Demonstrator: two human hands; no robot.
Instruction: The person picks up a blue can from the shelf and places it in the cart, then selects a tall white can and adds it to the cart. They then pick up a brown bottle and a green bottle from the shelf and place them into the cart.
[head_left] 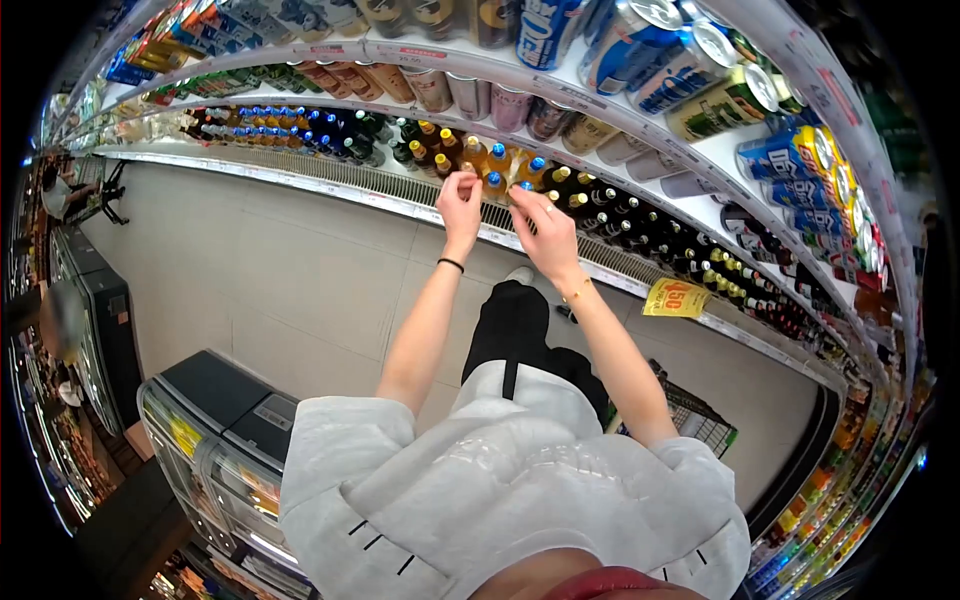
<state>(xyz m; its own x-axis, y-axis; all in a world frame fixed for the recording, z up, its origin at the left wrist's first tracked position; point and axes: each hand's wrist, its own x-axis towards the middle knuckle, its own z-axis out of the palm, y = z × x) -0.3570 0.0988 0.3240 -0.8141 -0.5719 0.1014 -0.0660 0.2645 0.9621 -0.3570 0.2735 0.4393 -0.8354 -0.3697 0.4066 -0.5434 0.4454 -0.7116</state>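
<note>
Both my hands reach into the lowest shelf, among amber bottles with blue caps. My left hand (460, 208) has its fingers bent and drawn together beside a blue-capped bottle (493, 182). Whatever lies in its fingertips is hidden. On the other side of that bottle, my right hand (546, 228) curls its fingers, thumb and forefinger close together, by another blue cap (526, 186). Its grip is also too small to make out. More amber bottles (499, 155) stand just behind. Yellow-capped brown bottles (428, 135) are to the left, and dark bottles (600, 205) to the right.
Shelves above carry rows of cans (640, 50). A yellow price tag (676, 298) hangs from the bottom shelf's edge. A shopping cart (695, 415) stands near my right side. Behind me on the left is a chest freezer (215, 400). Another person (58, 195) is far down the aisle.
</note>
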